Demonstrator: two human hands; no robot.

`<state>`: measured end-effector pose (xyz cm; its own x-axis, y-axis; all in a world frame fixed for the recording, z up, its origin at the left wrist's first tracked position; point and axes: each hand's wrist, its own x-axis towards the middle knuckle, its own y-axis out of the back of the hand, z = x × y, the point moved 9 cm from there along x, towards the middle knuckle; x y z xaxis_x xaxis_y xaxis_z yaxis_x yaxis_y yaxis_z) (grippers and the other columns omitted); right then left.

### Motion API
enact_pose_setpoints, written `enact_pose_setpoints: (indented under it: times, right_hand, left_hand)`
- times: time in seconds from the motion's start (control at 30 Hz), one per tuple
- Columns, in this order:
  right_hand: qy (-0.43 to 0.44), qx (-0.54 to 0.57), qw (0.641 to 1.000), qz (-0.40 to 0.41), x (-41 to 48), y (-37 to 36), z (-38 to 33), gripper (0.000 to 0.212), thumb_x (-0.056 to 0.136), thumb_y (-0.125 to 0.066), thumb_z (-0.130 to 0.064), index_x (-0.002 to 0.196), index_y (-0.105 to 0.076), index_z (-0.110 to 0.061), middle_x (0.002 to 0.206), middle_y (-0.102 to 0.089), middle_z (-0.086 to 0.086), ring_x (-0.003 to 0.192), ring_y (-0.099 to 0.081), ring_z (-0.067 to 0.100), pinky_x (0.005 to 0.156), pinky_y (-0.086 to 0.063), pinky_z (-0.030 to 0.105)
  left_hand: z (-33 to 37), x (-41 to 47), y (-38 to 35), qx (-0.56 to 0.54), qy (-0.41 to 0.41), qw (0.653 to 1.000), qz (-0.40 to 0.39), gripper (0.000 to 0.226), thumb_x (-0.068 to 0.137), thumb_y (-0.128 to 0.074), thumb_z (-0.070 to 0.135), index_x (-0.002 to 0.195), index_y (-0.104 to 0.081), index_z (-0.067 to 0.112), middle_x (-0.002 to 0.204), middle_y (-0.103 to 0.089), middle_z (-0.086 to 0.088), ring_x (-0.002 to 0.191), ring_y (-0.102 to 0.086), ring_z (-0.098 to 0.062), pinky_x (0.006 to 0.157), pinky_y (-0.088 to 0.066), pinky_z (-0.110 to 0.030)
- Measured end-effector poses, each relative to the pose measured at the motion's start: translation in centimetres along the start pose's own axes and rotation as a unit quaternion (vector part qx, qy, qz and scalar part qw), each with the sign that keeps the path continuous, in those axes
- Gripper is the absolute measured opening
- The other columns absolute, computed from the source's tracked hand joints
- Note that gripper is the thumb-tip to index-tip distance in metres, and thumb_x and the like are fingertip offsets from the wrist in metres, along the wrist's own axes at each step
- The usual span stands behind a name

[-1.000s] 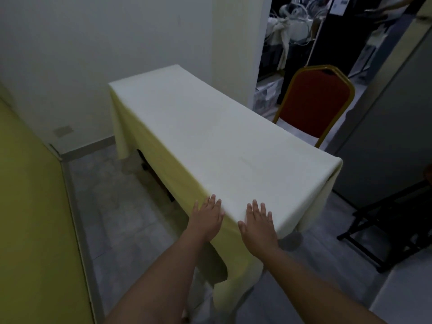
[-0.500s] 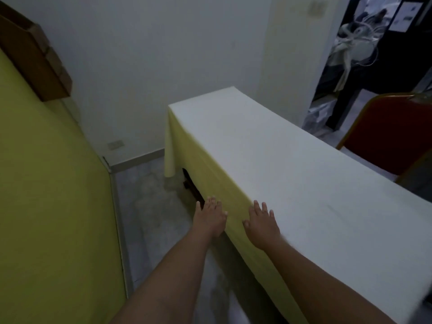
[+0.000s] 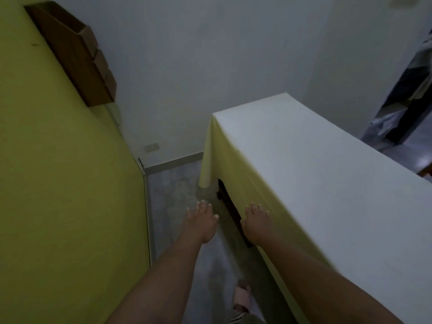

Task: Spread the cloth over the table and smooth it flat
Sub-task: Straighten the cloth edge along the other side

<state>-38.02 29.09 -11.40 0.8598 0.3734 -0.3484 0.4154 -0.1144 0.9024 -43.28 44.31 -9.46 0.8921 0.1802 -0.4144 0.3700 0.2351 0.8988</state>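
Note:
A pale yellow cloth (image 3: 327, 174) covers the long table and hangs down its left side. The top looks flat and smooth. My right hand (image 3: 257, 222) lies palm down with fingers apart on the hanging side of the cloth, just below the table's left edge. My left hand (image 3: 201, 219) hovers open over the floor, left of the cloth and apart from it, holding nothing. A dark gap under the cloth shows the table frame (image 3: 230, 206) between my hands.
A yellow-green wall (image 3: 65, 183) stands close on the left, leaving a narrow strip of grey floor (image 3: 177, 190). A brown wooden box (image 3: 77, 52) is mounted on that wall. A white wall closes the far end. My foot in a pink slipper (image 3: 242, 298) is below.
The view has swung left along the table's side. Both hands slid off the cloth's near corner; the right now rests on the hanging side, the left is off the cloth over the floor.

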Motion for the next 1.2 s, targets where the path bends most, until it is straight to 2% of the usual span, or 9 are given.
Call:
enact_pose_setpoints:
  times: [0.37, 0.7, 0.97, 1.2]
  right_hand:
    - [0.034, -0.046, 0.998, 0.007, 18.6, 8.3, -7.1, 0.059, 0.102, -0.029, -0.033, 0.151, -0.011, -0.008, 0.160, -0.001, 0.012, 0.147, 0.001, 0.031, 0.118, -0.005, 0.047]
    - [0.025, -0.055, 0.998, 0.001, 35.9, 12.2, -14.3, 0.059, 0.102, -0.027, -0.034, 0.151, -0.008, -0.007, 0.160, 0.002, 0.012, 0.147, 0.002, 0.032, 0.118, -0.004, 0.049]
    - [-0.102, 0.016, 0.993, 0.059, 49.4, 17.4, -16.1, 0.060, 0.101, -0.028, -0.033, 0.151, -0.009, -0.006, 0.159, 0.001, 0.016, 0.146, 0.000, 0.033, 0.117, -0.003, 0.047]
    - [-0.220, 0.055, 0.969, 0.094, 56.5, 21.6, -11.1, 0.060, 0.100, -0.028, -0.034, 0.151, -0.010, -0.008, 0.160, 0.002, 0.013, 0.147, 0.003, 0.032, 0.117, -0.003, 0.048]
  left_hand:
    - [-8.2, 15.6, 11.2, -0.047, 0.049, 0.997, 0.043, 0.055, 0.104, -0.016, 0.037, 0.153, -0.012, 0.012, 0.161, -0.002, -0.009, 0.148, 0.002, -0.025, 0.118, 0.001, -0.049]
    - [-17.7, 30.9, 18.7, -0.019, 0.048, 0.998, 0.028, 0.057, 0.104, -0.016, 0.038, 0.153, -0.008, 0.011, 0.161, 0.002, -0.009, 0.149, 0.002, -0.024, 0.118, 0.001, -0.047]
    - [-22.0, 47.5, 26.9, 0.050, -0.056, 0.997, 0.005, 0.058, 0.103, -0.017, 0.041, 0.153, -0.009, 0.013, 0.161, 0.001, -0.009, 0.149, 0.000, -0.024, 0.118, -0.002, -0.048]
    - [-16.7, 59.7, 32.1, 0.101, -0.179, 0.979, -0.010, 0.059, 0.103, -0.018, 0.042, 0.154, -0.008, 0.013, 0.161, 0.001, -0.009, 0.148, 0.000, -0.024, 0.118, -0.001, -0.047]
